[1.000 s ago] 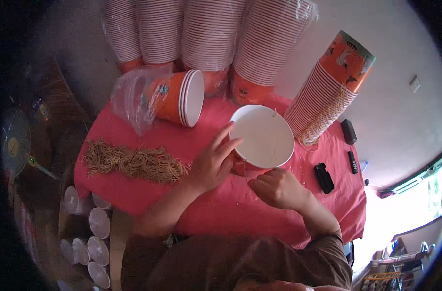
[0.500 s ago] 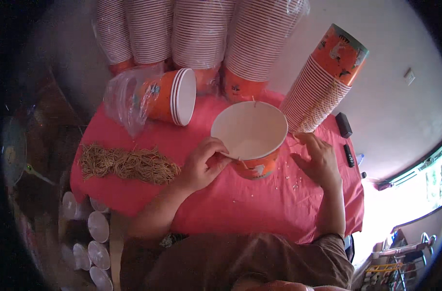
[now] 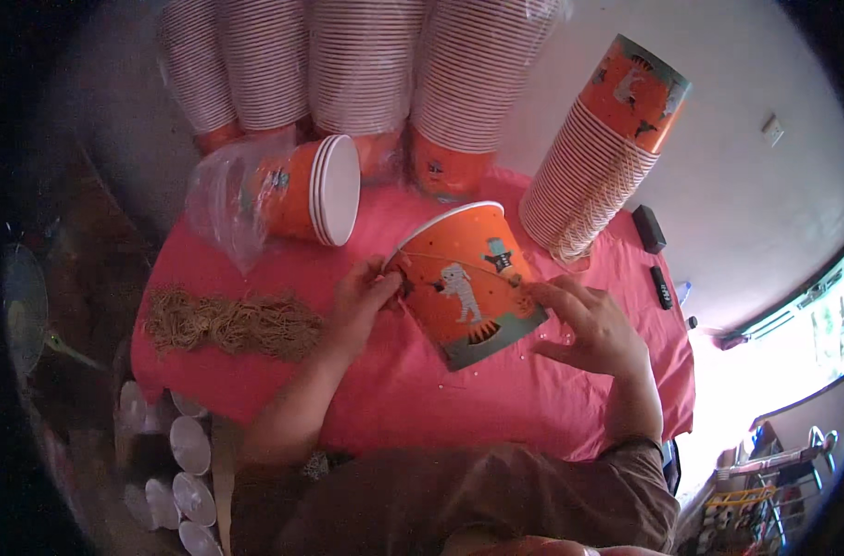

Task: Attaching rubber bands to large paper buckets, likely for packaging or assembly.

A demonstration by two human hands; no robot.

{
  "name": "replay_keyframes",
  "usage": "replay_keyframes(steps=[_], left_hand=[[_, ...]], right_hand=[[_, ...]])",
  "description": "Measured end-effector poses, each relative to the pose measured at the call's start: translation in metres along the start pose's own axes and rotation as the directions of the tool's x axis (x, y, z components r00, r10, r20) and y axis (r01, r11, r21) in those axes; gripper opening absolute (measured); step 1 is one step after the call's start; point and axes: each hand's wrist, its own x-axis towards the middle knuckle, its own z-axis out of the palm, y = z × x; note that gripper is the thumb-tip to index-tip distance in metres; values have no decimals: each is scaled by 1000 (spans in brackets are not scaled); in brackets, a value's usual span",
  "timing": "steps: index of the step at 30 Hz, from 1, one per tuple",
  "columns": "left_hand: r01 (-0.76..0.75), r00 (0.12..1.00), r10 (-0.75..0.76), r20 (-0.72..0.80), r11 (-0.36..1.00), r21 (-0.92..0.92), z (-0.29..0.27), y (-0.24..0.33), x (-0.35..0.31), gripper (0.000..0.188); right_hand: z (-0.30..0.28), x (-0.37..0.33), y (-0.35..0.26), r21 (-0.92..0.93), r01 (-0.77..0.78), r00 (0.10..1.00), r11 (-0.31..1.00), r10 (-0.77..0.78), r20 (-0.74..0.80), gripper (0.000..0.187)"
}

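An orange paper bucket (image 3: 478,296) with a green base band and printed cartoon figures is tilted over the table, its white rim up and away from me. My left hand (image 3: 359,296) grips it at the left edge by the rim. A thin brown cord (image 3: 450,259) runs slantwise across its printed side, toward my right fingers. My right hand (image 3: 593,326) is at the bucket's lower right side, fingertips against it, thumb apart from the fingers. Whether those fingertips touch the cord cannot be made out.
Tan cords (image 3: 232,322) lie bundled at left. Three nested buckets (image 3: 334,190) rest sideways in plastic. Tall wrapped bucket stacks (image 3: 362,69) line the back; an inverted stack (image 3: 593,157) with cords over it leans right. A black marker (image 3: 661,287) lies beside a black block (image 3: 649,229).
The bucket has tipped from nearly upright, showing its inside, to tilted with its printed side toward me. My left hand moved slightly left; my right hand came in against the bucket's side.
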Motion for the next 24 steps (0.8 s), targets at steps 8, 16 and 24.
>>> replay_keyframes(steps=[8, 16, 24], left_hand=[[26, 999, -33, 40, 988, 153, 6, -12, 0, 18], [-577, 816, 419, 398, 595, 559, 12, -23, -6, 14], [-599, 797, 365, 481, 581, 551, 16, -30, -6, 9]], right_hand=[[-27, 3, 15, 339, 5, 988, 941, 47, -144, 39], [-138, 24, 81, 352, -6, 601, 936, 285, -747, 35], [-275, 62, 117, 294, -104, 458, 950, 308, -834, 35]])
